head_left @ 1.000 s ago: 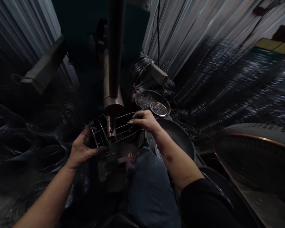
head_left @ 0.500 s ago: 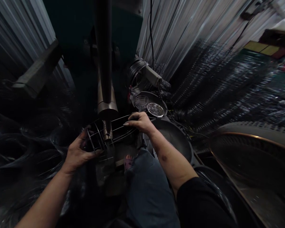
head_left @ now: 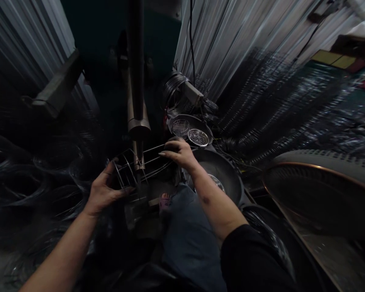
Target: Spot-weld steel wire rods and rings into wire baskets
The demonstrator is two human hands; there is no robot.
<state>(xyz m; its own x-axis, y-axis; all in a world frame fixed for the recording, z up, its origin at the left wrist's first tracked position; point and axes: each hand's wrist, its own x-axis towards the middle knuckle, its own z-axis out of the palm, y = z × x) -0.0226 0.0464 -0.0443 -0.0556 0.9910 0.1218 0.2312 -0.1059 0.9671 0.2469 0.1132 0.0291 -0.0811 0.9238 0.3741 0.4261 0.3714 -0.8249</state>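
Observation:
A wire rack of thin metal rods (head_left: 128, 172) is held level between my two hands, around the lower tip of a spot-welder-like machine. My left hand (head_left: 103, 190) grips the rack's left end, thumb below and fingers above. At the right end, my right hand (head_left: 179, 153) pinches the long rods between thumb and fingers. The machine's upper copper-coloured electrode (head_left: 139, 156) comes down among the rods from a thick cylinder (head_left: 139, 123). Below it, the lower part of the machine is dark and hard to make out.
Beyond my right hand stands a round pan (head_left: 191, 117) with a round wire grid (head_left: 180, 127) and a shiny metal dish (head_left: 198, 137). A larger dark basin (head_left: 231, 174) sits nearer. Coiled wire (head_left: 173, 91) hangs behind. At right is a big round fan-like rim (head_left: 316, 174); wire bundles line the wall.
The view has shifted slightly. Both hands still hold the wire rack, which has tilted a little and now sits slightly differently around the electrode.

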